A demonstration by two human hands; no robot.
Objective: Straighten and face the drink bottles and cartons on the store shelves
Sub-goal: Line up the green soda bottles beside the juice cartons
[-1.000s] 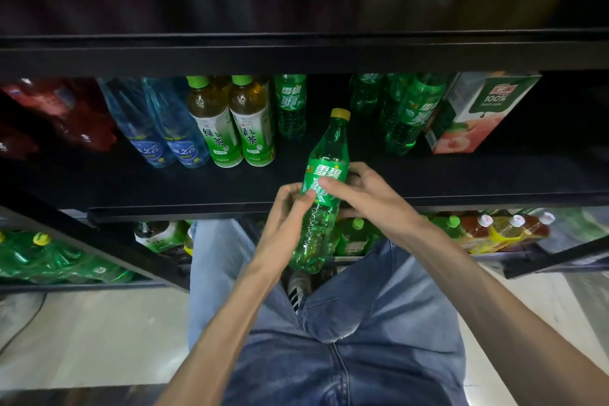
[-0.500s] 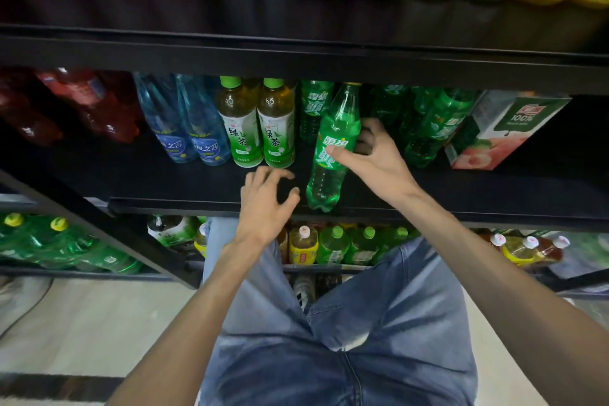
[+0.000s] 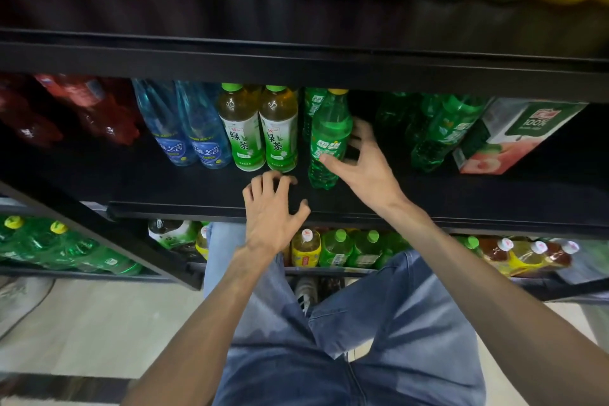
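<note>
Black store shelves (image 3: pixel 197 188) carry the drinks. At twelve o'clock one green soda bottle (image 3: pixel 329 138) stands upright, label forward, beside two tea bottles (image 3: pixel 260 135) and two blue water bottles (image 3: pixel 191 132). Right hand (image 3: pixel 365 171) curls around it, probably steadying its facing; left hand (image 3: pixel 270 211) hovers spread, holding nothing. One juice carton (image 3: pixel 514 138) leans at two o'clock.
</note>
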